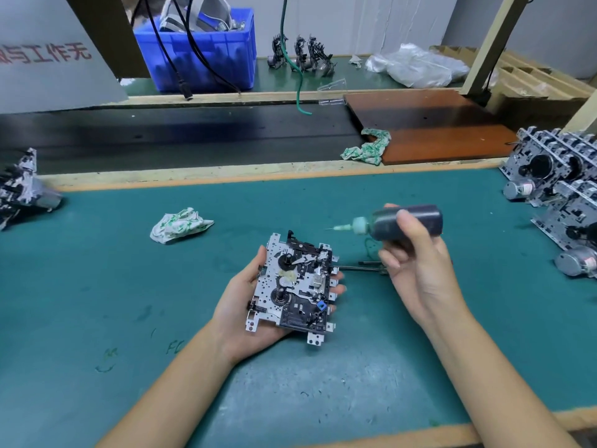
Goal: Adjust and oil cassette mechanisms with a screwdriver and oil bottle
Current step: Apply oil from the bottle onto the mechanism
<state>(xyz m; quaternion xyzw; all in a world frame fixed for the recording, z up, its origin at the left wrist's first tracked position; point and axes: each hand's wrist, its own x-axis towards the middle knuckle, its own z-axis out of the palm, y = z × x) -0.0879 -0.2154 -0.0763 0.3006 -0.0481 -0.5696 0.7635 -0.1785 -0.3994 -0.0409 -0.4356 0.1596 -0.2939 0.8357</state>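
My left hand (239,305) cradles a cassette mechanism (295,286), a metal plate with black reels and gears, face up above the green mat; fingertips curl round its right edge. My right hand (416,270) grips a dark oil bottle (403,223) lying sideways, its pale green nozzle and needle tip pointing left, up and to the right of the mechanism and apart from it. A screwdriver (361,268) lies on the mat between the mechanism and my right hand, partly hidden by the hand.
A crumpled white-and-green rag (179,224) lies left of the mechanism. Stacked cassette mechanisms (562,189) fill the right edge, more sit at the far left (19,189). Behind the mat run a black conveyor (181,137), a brown board (429,127), another rag (368,148) and a blue bin (200,50).
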